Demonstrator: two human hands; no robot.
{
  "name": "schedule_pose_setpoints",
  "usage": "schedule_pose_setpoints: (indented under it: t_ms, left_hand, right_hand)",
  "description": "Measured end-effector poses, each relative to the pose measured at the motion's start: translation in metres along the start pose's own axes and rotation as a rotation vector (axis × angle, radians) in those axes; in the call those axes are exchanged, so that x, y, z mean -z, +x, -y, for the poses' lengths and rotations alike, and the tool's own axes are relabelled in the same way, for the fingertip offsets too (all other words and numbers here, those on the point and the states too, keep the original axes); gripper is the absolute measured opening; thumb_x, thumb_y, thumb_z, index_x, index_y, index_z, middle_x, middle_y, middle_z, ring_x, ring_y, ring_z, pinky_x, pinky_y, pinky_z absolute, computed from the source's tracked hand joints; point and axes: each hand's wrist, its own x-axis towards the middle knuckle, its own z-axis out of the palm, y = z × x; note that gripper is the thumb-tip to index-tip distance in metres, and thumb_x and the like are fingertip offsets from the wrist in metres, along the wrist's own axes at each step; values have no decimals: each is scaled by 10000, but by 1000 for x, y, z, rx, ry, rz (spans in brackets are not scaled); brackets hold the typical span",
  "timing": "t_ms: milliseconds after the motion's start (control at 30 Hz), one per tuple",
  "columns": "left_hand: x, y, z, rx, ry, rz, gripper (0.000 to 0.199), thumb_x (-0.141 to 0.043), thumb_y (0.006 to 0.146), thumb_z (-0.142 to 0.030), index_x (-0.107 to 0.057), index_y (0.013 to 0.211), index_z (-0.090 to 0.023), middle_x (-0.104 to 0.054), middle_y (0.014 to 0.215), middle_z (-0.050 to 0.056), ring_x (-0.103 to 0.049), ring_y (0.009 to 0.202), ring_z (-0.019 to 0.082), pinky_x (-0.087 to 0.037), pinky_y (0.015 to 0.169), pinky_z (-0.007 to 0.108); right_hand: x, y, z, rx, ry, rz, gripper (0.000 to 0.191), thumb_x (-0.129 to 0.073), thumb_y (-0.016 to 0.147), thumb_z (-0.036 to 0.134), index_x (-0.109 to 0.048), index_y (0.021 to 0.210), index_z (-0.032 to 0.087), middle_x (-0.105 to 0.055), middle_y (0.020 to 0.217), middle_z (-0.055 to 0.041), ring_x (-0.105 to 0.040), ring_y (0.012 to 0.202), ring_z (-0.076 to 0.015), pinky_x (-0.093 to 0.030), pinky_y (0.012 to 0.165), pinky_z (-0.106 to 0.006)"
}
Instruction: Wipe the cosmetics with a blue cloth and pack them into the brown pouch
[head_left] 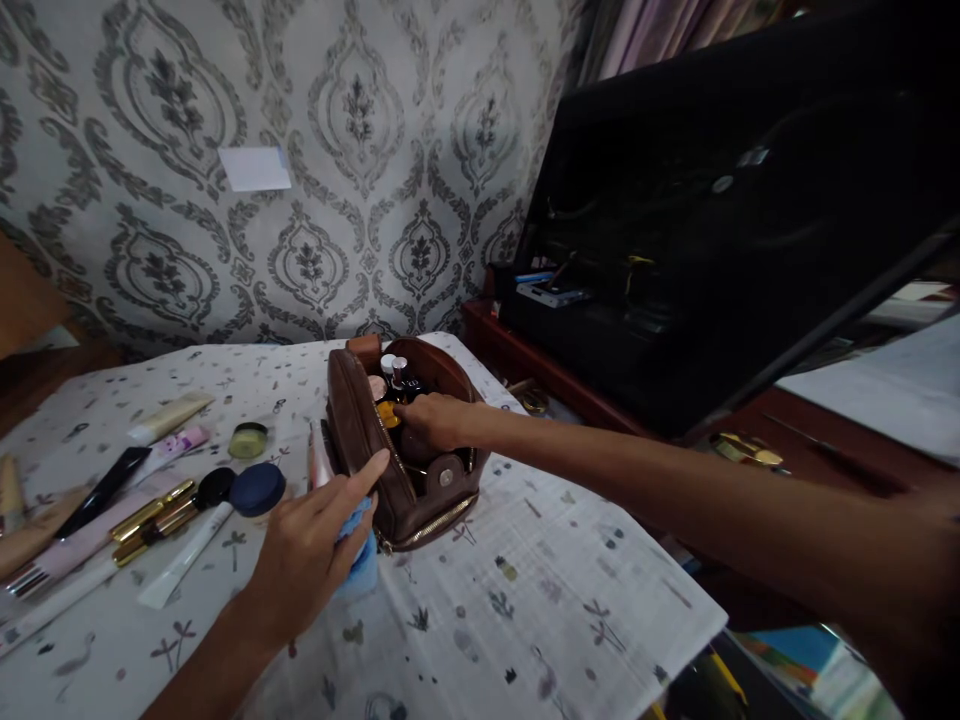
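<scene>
So our brown bag (351, 405) sits open on the tablecloth (525, 600), right of the loose cosmetics (257, 487). Our right hand (435, 420) is down inside, by a yellow item (388, 413), fingers partly hidden, so we can't tell if it's gripping. Our left hand (315, 535) points its index at the bag's left side, other fingers bent over something blue (364, 572); grip unclear. Main worry: the bottles (399, 374) stand bunched, so a snagged knuckle could topple one or tip the bag.

The bag (356, 410) is brown, the wallpaper (356, 110) grey damask-patterned.
</scene>
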Motion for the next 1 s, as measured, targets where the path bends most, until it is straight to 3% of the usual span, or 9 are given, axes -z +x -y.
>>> schedule_pose_setpoints:
  t_ms: [167, 367, 467, 600, 700, 767, 867, 933, 1000]
  left_hand:
    - [1, 1, 0, 0, -21, 1, 476, -445, 1019, -226, -397, 1493, -251, -746, 932, 34, -686, 695, 124, -479, 619, 204]
    - [0, 0, 0, 19, -29, 15, 433, -440, 1024, -244, -443, 1458, -236, -755, 1013, 38, -718, 822, 132, -494, 672, 209]
    - [-1, 0, 0, 23, -50, 19, 426, -435, 1027, -248, -452, 1452, -235, -756, 1031, 35, -718, 839, 125, -496, 694, 208]
    - [-1, 0, 0, 26, -57, 8, 421, -429, 1032, -261, -457, 1450, -228, -757, 1023, 38, -717, 825, 119, -489, 688, 203]
    - [-1, 1, 0, 26, -71, 4, 428, -441, 1027, -244, -454, 1455, -231, -753, 984, 28, -709, 783, 112, -481, 680, 197]
    - [-2, 1, -1, 31, -76, -1, 432, -448, 1024, -241, -453, 1456, -234, -745, 920, 10, -694, 734, 104, -472, 663, 195]
    - [-2, 1, -2, 36, -74, -7, 425, -448, 1024, -245, -458, 1449, -236, -742, 934, 4, -680, 723, 100, -471, 669, 195]
    - [-2, 1, -2, 32, -67, -7, 413, -443, 1026, -240, -467, 1439, -228, -743, 976, 11, -681, 744, 99, -475, 688, 194]
    - [-1, 1, -3, 27, -56, -1, 399, -433, 1031, -241, -476, 1427, -214, -741, 964, 12, -677, 737, 94, -473, 687, 188]
  right_hand:
    - [9, -3, -4, -20, 87, 45, 456, -616, 856, 394, -629, 1235, 140, -694, 1169, -176, -692, 1041, -322, -538, 745, -329]
    - [17, -3, -8, -22, 186, 59, 384, -657, 830, 347, -679, 1137, 118, -724, 1091, -161, -694, 1026, -318, -527, 782, -326]
    - [16, 3, -12, -38, 282, 73, 350, -619, 865, 362, -694, 1083, 98, -749, 968, -138, -734, 856, -275, -545, 708, -306]
    - [10, 15, -15, -75, 489, 91, 451, -463, 961, 471, -640, 1112, 85, -744, 819, -90, -721, 629, -188, -558, 563, -253]
    - [7, 20, -14, -140, 579, 4, 403, -534, 941, 462, -599, 1115, 105, -743, 801, -64, -706, 557, -162, -555, 513, -230]
    - [6, 18, -11, -171, 501, -87, 365, -612, 905, 418, -590, 1122, 125, -752, 913, -89, -731, 616, -190, -566, 543, -247]
    - [5, 11, -4, -194, 360, -216, 367, -625, 898, 315, -562, 1210, 134, -697, 1169, -186, -730, 963, -311, -578, 726, -330]
    - [5, 8, 1, -178, 289, -276, 386, -593, 914, 266, -528, 1277, 152, -670, 1223, -204, -663, 1126, -347, -550, 829, -383]
    - [4, 7, 4, -147, 234, -311, 380, -552, 934, 241, -510, 1305, 171, -683, 1196, -194, -648, 1147, -346, -528, 856, -408]
